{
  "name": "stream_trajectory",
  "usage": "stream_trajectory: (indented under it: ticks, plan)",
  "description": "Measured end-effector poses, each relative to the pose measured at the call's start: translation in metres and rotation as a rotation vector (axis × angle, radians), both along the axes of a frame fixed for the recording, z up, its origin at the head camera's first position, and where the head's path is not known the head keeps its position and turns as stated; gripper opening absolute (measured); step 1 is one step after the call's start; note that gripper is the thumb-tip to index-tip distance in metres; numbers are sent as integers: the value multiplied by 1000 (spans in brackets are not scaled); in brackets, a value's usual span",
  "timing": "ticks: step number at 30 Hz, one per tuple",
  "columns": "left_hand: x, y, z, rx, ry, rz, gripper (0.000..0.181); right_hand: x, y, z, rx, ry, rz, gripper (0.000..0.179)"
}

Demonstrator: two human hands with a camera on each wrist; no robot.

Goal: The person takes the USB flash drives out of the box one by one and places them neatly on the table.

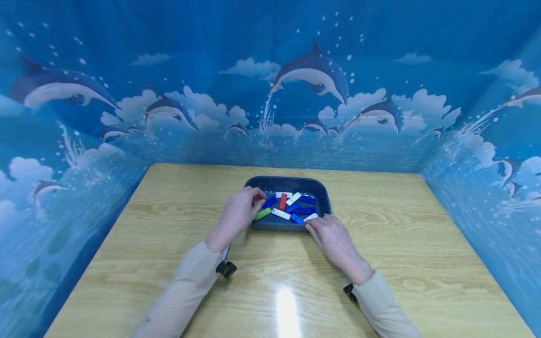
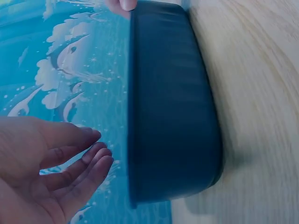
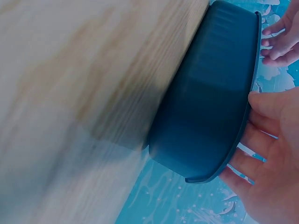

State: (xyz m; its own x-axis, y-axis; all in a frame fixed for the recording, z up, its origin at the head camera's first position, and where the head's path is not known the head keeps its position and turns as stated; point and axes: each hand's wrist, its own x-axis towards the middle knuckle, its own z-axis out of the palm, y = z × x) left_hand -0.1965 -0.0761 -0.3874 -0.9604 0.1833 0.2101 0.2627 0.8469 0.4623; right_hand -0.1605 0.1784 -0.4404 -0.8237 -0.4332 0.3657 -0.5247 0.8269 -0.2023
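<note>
The left hand (image 2: 35,191) is positioned beside, and apart from, the rim of a dark blue, rectangular, smooth-walled container (image 2: 170,112). Its fingers are loosely bent; a gap separates the thumb tip from the fingertips. The right hand (image 2: 120,5), partly visible, contacts the rim at the container's opposite end. The container rests on a pale wood-grain tabletop (image 2: 261,107), concealing most of the edge bordering a blue dolphin-and-cloud-printed sheet (image 2: 100,60).
</note>
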Motion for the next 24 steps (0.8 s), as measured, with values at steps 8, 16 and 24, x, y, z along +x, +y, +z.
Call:
stream_trajectory:
  ticks: [8, 16, 24]
  plan:
    - [-17, 11, -21, -62, -60, -18, 11, -1, 0, -1, 0, 1, -4, 13]
    - [-26, 17, -34, -126, -48, -68, 10, -1, 1, -2, -8, 15, 8, 12]
    - [-33, 25, -36, -238, -118, 0, 9, -1, 2, -4, -11, 33, 18, 11]
